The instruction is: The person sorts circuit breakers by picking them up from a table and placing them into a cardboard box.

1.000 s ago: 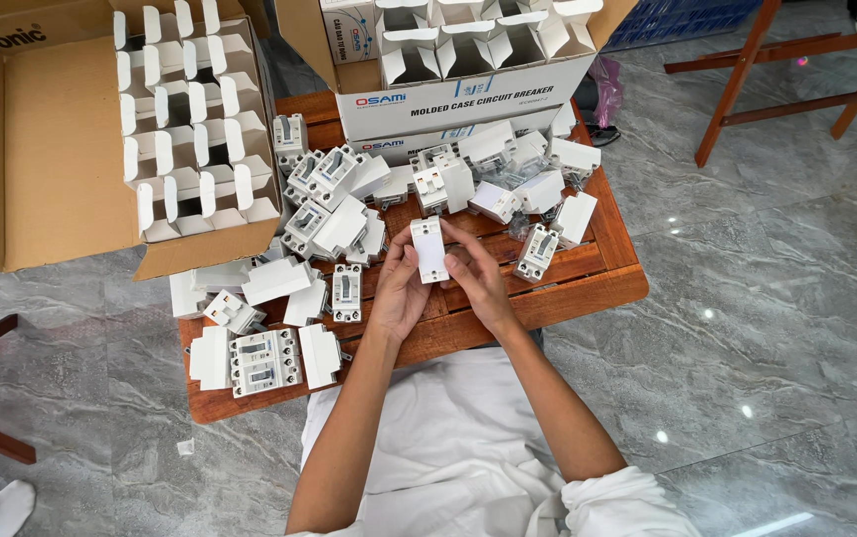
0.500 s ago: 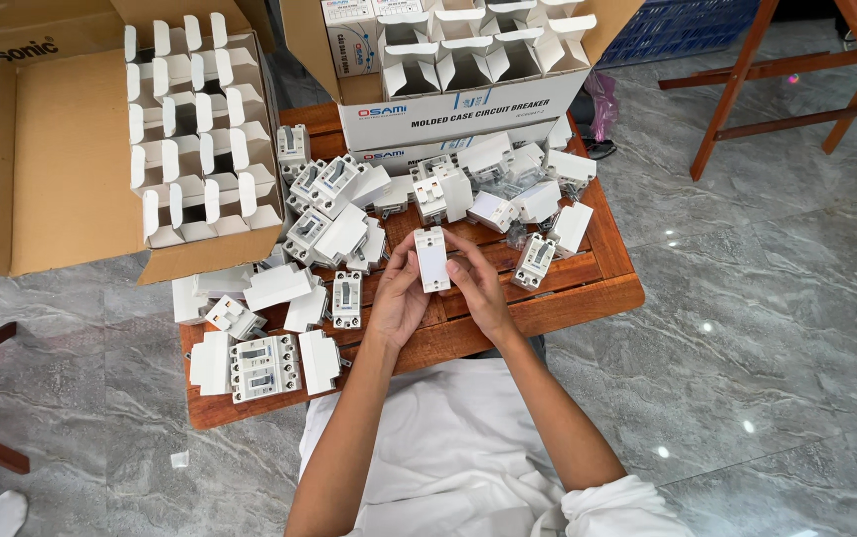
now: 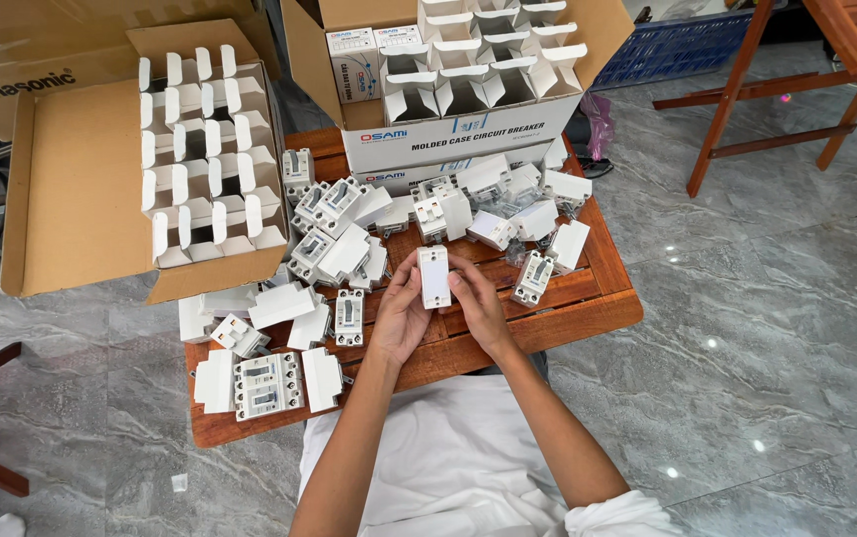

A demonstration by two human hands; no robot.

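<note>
Both hands [image 3: 438, 308] pinch white breaker [image 3: 434, 276] — seemingly upright — above table [image 3: 588, 308].

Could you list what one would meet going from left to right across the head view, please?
Open cardboard box of white cartons → left hand → white breaker held upright → right hand → wooden trestle.

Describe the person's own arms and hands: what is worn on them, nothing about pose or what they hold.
Both forearms are bare. The left hand and right hand wear no gloves, and no ring, watch or bracelet shows. A white sleeve is bunched at the right elbow; the left arm leaves the picture before any sleeve shows.
</note>
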